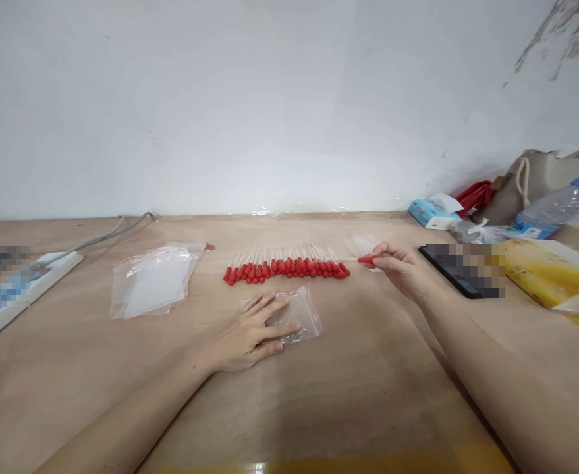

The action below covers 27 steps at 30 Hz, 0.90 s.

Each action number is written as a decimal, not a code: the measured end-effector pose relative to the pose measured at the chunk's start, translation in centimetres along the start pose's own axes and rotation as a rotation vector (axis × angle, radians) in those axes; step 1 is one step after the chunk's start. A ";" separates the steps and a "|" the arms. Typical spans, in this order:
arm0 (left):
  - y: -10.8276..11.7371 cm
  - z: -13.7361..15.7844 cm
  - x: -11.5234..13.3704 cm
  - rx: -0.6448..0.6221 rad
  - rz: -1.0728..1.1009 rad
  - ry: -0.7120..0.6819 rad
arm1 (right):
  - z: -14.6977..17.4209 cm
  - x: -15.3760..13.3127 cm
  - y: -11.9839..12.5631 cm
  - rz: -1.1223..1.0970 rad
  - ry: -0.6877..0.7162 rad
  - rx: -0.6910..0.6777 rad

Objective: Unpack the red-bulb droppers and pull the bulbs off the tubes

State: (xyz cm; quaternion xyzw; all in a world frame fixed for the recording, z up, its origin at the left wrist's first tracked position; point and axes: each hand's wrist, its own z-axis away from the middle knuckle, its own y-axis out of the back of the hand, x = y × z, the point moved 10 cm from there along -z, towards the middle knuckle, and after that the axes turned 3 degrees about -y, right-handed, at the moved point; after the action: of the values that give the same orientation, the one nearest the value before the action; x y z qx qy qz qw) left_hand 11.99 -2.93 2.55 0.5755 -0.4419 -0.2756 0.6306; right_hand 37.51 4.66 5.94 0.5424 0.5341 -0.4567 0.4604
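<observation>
My left hand lies flat with its fingers spread, pressing on a clear zip bag on the table. Between the thumb and fingers of my right hand is a dropper, its red bulb pinched and its thin, pale stem pointing left. Just behind the left hand, many similar droppers lie side by side in a row, red bulbs towards me and clear stems towards the wall. Beside the right hand, a small clear plastic item lies partly hidden; I cannot make out its kind.
Left of the row is a stack of clear bags. A power strip with a grey cable sits farther left. At right lie a black phone, a yellow packet, a blue tissue pack and a plastic bottle.
</observation>
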 end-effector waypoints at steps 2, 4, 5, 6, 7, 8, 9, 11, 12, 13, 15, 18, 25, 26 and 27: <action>-0.4 0.0 0.2 -0.046 -0.021 -0.012 | -0.4 0.7 1.9 -0.025 0.014 0.155; -0.6 0.0 0.2 -0.056 -0.024 -0.001 | -0.4 1.8 2.6 0.057 0.021 0.288; -0.6 0.1 0.2 -0.047 -0.022 0.013 | -0.3 2.3 2.7 0.118 0.024 0.349; -0.5 0.1 0.1 -0.030 -0.018 0.033 | -0.2 2.8 2.6 0.186 0.029 0.402; -0.4 0.2 -0.1 -0.004 -0.009 0.061 | -0.1 3.2 2.4 0.240 0.036 0.435; -0.2 0.2 -0.4 0.032 0.006 0.094 | -0.1 3.5 2.1 0.298 0.048 0.452; 0.1 0.3 -0.7 0.083 0.029 0.131 | -0.1 3.7 1.6 0.352 0.062 0.446; 1.3 0.5 -1.7 0.235 0.078 0.211 | -0.2 3.8 0.5 0.470 0.093 0.396; 2.1 0.8 -2.3 0.326 0.092 0.251 | -0.2 3.7 -0.1 0.536 0.107 0.363; 2.8 1.1 -2.9 0.412 0.099 0.291 | -0.3 3.5 -0.6 0.601 0.116 0.330; 3.6 1.6 -4.4 0.516 0.105 0.377 | -0.4 3.2 -1.3 0.742 0.125 0.282; 3.3 2.0 -6.7 0.513 0.164 0.498 | -0.4 2.5 -1.1 0.865 0.152 0.279; 1.8 2.1 -8.8 0.355 0.338 0.597 | 0.4 1.9 6.7 1.048 -0.059 0.677; 1.5 2.1 -8.8 0.320 0.354 0.605 | 0.5 2.2 7.8 1.067 -0.110 0.703; 1.3 2.0 -8.5 0.298 0.361 0.598 | 0.5 2.7 8.7 1.065 -0.152 0.705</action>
State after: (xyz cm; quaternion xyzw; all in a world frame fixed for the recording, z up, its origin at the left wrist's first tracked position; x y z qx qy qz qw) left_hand 6.18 3.66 1.65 0.6286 -0.3679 0.0873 0.6797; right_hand 46.28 4.60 3.28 0.8181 -0.0245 -0.3510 0.4548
